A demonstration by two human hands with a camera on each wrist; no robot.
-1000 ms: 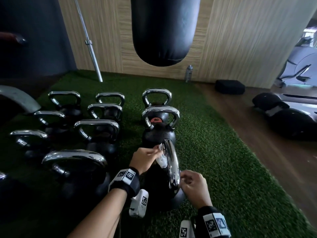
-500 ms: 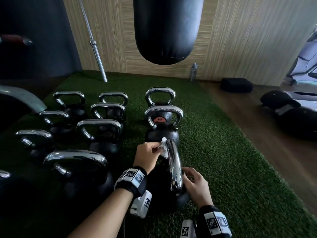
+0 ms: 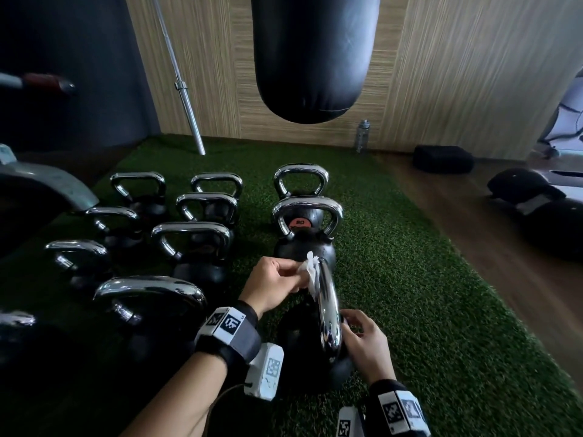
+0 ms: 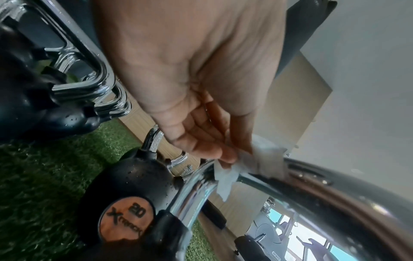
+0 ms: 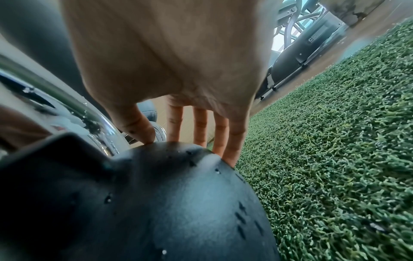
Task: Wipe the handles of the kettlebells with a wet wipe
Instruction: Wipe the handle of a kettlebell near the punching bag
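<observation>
On the green turf (image 3: 394, 294), eleven chrome-handled kettlebells are counted, the leftmost cut off by the frame edge. One white wet wipe (image 3: 310, 274) is pinched between the fingertips of the left grip (image 3: 274, 287) and pressed against the far end of the handle (image 3: 328, 310) of the nearest kettlebell (image 3: 303, 351), just in front of the one marked 20 (image 3: 303, 244). The right grip (image 3: 367, 345) is held slack, nothing clasped, its fingertips (image 5: 232, 155) rested on that kettlebell's black ball beside the handle's near end. To the right, bare turf is left up to its edge at the wooden floor (image 3: 473, 231). One punch bag (image 3: 315, 58) is hung above; one barbell (image 3: 183, 86) and one bottle (image 3: 362, 135) are stood by the wall.
</observation>
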